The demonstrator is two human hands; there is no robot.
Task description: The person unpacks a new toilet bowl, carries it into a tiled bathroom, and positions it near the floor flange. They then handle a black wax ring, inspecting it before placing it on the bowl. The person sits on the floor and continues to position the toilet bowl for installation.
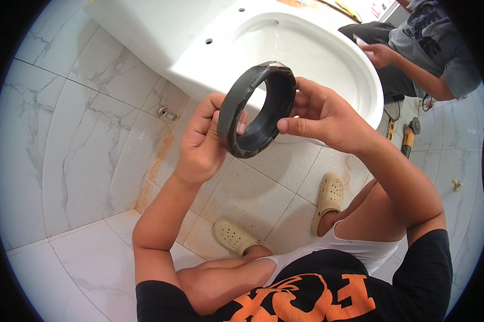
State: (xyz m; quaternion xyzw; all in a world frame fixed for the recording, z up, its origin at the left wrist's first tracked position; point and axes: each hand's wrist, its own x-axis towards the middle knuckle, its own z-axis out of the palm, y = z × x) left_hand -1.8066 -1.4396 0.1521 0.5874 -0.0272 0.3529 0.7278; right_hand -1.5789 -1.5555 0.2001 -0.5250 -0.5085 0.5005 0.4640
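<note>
A black ring, tilted, its long outline slanting from lower left to upper right, sits between 2 hands near a white toilet: left hand gripping its left side, right hand its right.

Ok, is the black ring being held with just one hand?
No, the left hand grips one side of the black ring while the right hand holds the opposite side.
</note>
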